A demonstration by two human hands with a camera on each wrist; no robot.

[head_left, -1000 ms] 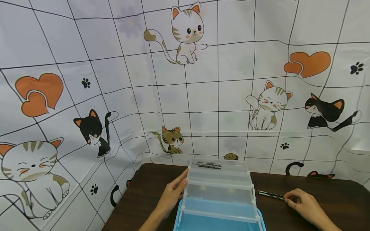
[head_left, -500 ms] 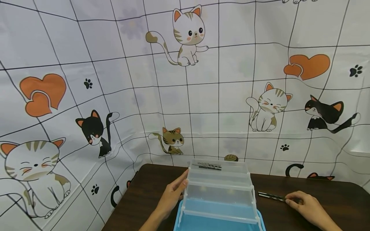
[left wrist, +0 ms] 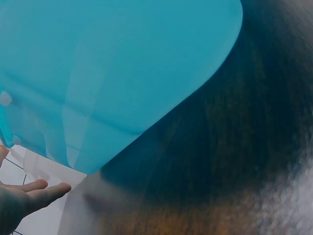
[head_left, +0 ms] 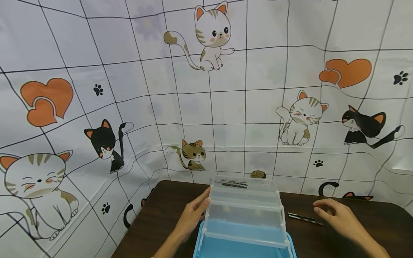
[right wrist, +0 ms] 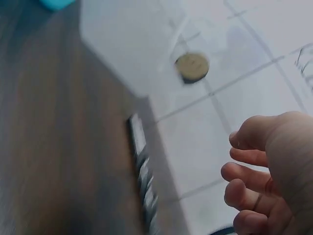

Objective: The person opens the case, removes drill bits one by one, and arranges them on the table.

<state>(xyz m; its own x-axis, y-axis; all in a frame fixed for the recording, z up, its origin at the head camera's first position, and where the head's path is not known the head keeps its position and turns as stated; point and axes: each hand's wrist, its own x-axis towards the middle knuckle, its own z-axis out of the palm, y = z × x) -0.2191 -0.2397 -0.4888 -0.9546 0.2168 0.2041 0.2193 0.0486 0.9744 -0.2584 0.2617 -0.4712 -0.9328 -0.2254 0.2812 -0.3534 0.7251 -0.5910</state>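
A blue toolbox [head_left: 245, 249] stands at the table's front, with clear fold-out trays [head_left: 244, 216] rising behind it in steps. Several thin dark drill bits [head_left: 234, 185] lie in the topmost tray. My left hand [head_left: 191, 216] rests against the trays' left side; in the left wrist view its fingers [left wrist: 49, 194] are extended beside the blue box. On the table right of the trays lies a thick drill bit [head_left: 304, 219], perhaps with another alongside. My right hand [head_left: 340, 218] is raised just right of it. Its fingers [right wrist: 247, 178] are loosely bent and hold nothing.
The dark wood table [head_left: 158, 211] ends just behind the trays. A white sheet [head_left: 258, 71] printed with cats and grid lines hangs behind and to the left.
My right hand has let go of the drill bit's right end and lifted slightly away from it. The bit stays on the table. My left hand keeps its place.
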